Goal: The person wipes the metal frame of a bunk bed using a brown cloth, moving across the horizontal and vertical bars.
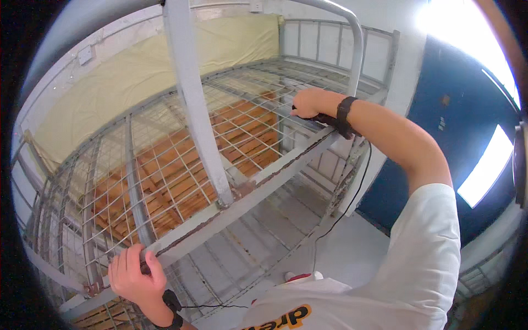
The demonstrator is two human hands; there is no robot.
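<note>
My left hand (138, 276), with a black strap at its wrist, is closed around the near side rail (243, 202) of a metal bunk bed at the lower left. At the upper right, my right hand (307, 104) is curled around a dark object (324, 119) that I cannot make out, held over the rail's far end. The grey wire mesh bed base (177, 165) spans the frame behind the rail. A square upright post (198, 99) joins the rail between my hands; rust marks the joint.
Slatted wooden boards (243, 132) show through the mesh. Pale yellow fabric (239, 41) lines the wall. Beyond the right arm stands a dark blue door (445, 95). A black cable (354, 202) hangs beside the bed's end post. A lower metal bunk frame (231, 247) lies beneath the rail.
</note>
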